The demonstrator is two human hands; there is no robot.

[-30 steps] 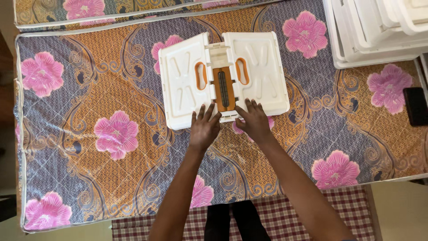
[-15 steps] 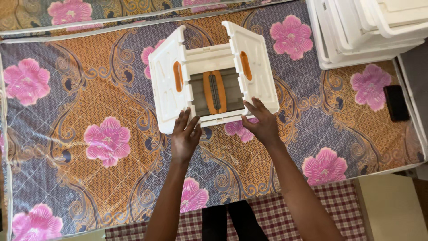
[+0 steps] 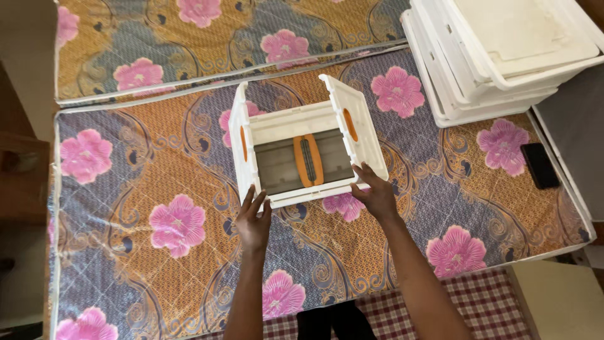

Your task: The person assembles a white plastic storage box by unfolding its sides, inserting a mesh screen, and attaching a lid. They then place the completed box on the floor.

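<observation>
Now | white folding crate opening up, long axis left-right | left hand, right hand: fingers spread on near wall

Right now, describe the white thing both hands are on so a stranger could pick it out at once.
On the flowered mattress, near its middle, stands a white folding crate, opened into a box. The left hand and right hand touch its near edge. Unlike the plain white bins stacked at the far right corner, it has orange handle slots.
</observation>
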